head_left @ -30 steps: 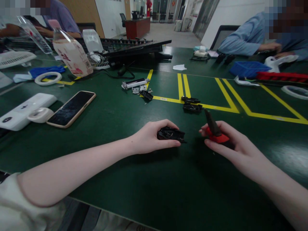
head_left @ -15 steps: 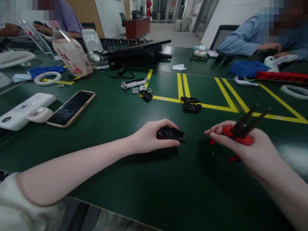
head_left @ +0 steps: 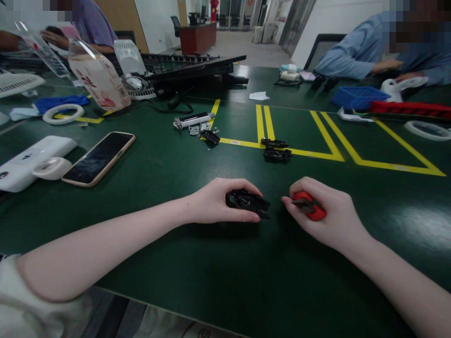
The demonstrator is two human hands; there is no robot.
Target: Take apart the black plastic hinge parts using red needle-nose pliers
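Left hand (head_left: 216,202): fingers along the far side, thumb along the near side, closed on a small oblong black plastic part (head_left: 244,201), whose ragged end sticks out to the right.
Black part: held in that hand, low over the dark green tabletop (head_left: 225,267), near the middle of the view; whether its underside touches the surface cannot be told.
Right hand (head_left: 327,211): wrapped round dark metal pliers with red grips (head_left: 320,213), thumb on the near side; how far apart the tool's jaws stand cannot be made out from this angle. A gap separates the tool from the black part.
Phone corner: a white rectangular device (head_left: 33,157), then a glossy white roll (head_left: 52,168) at the left edge of a dark-screened smartphone in a tan case (head_left: 100,159); beyond them, a tilted clear bottle with a pink cap and pale printed label (head_left: 100,80).
Yellow tape: at the left end, a slim silver-and-black bar (head_left: 194,120) near a small black piece (head_left: 210,136); farther right, two dark plastic pieces (head_left: 277,154) lie side by side against the yellow strip (head_left: 315,154).
Tray side: a blue plastic tray (head_left: 357,97), then a long red plastic tray (head_left: 408,109); behind them, a person in a light blue sleeve (head_left: 347,56).
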